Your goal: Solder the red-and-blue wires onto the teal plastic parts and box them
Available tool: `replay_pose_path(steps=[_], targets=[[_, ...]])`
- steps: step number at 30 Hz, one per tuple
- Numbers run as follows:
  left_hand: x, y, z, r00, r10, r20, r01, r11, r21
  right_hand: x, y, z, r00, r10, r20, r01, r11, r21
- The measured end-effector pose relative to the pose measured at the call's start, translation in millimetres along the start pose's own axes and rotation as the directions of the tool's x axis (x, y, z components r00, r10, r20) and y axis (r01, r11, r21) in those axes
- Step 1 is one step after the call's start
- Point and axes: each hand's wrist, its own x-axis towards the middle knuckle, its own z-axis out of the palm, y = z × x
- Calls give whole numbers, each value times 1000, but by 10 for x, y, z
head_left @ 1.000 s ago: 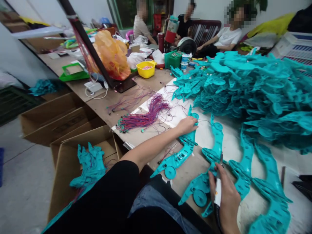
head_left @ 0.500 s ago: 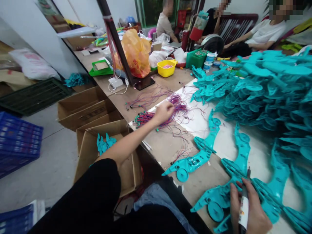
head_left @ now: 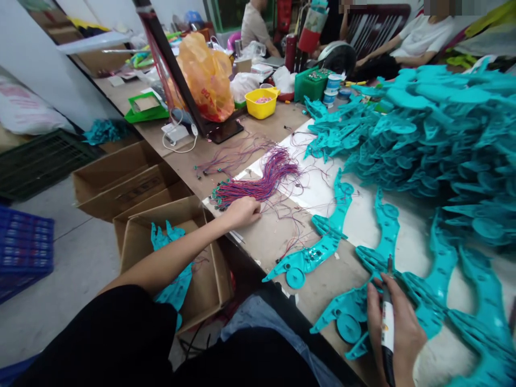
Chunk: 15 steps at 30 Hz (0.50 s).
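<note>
My left hand (head_left: 243, 212) is closed, its fingers curled at the near side of a bundle of red and blue wires (head_left: 262, 183). What its fingers hold, if anything, is hidden. Green ends show at the bundle's left. My right hand (head_left: 397, 322) grips a soldering iron (head_left: 387, 325) with a white and black handle, its thin tip pointing away from me. Beneath and beside that hand lie turquoise plastic parts (head_left: 350, 306), long and curved with round discs. Another turquoise part (head_left: 318, 250) lies between my two hands.
A high heap of turquoise parts (head_left: 419, 134) fills the right rear. Open cardboard boxes (head_left: 133, 236) stand left below the table edge, one with turquoise parts inside. Farther back are a yellow container (head_left: 262, 105), an orange bag (head_left: 205, 75) and a dark post (head_left: 173, 64). People sit beyond.
My left hand has drawn back toward me from the top of the wire bundle to its near side. My right hand keeps its grip on the soldering iron. The view has shifted slightly.
</note>
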Motion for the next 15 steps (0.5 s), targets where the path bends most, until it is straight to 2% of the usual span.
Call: replay_pose_path(steps=[2,6,8,10,12,13,15], targets=[[-14,1,-22,1000,12,17,-11,999,-41,-3,-11,-4,1000,1,4,-1,1000,-5],[-61,12,-19,999,-34,41,38,995,-93,-3,-9,-13,1000,-5,15,5,1000,2],[-46,-42,-46,997,-75,-24,72,989,-127,-2,-1,-12,1000,-5,21,5,1000,-12],[22,-202,-131,974,-140,-178,116,983,-140,-1,7,-4,1000,-2,22,3,1000,-24],[139,-475,-270,933,-203,-297,181,978,-99,0,14,8,1000,11,12,-11,1000,-28],[208,-639,-350,926,-222,-305,213,975,-65,1,18,14,1000,16,4,-16,999,-31],[349,-971,-504,939,-246,-242,254,967,2,2,31,28,1000,14,-7,-14,999,-34]])
